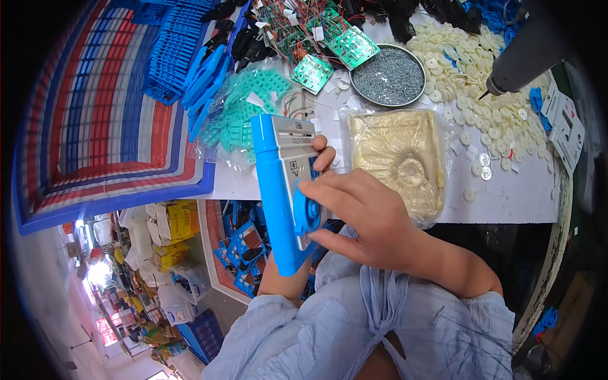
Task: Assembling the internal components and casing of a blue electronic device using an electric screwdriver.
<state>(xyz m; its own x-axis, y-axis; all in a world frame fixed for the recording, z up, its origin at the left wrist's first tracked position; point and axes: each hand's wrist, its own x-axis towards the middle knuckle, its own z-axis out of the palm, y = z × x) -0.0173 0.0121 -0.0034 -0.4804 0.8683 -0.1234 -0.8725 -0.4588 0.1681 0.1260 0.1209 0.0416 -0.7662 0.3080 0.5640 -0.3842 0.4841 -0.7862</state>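
A boxy plastic casing (275, 209), blue along its side and light grey on its face, is held upright above the table's front edge. My left hand (323, 154) supports it from behind; its fingertips curl round the right edge, and the rest is hidden by the casing. On the grey face sits a round blue knob (306, 214). My right hand (379, 214) reaches in from the right, its thumb and index finger closed on that knob. Just right of the casing, a plastic-wrapped tan block (386, 136) lies on the table with a pale disc (411, 172) on top.
A round dish of small screws (387, 75) stands behind the block. Pale discs (468, 82) spread across the right, under a hanging dark power screwdriver (519, 60). Wired green circuit boards (351, 47), teal parts (244, 104) and a striped crate (101, 126) are farther left. Below sits a bin of blue parts (244, 244).
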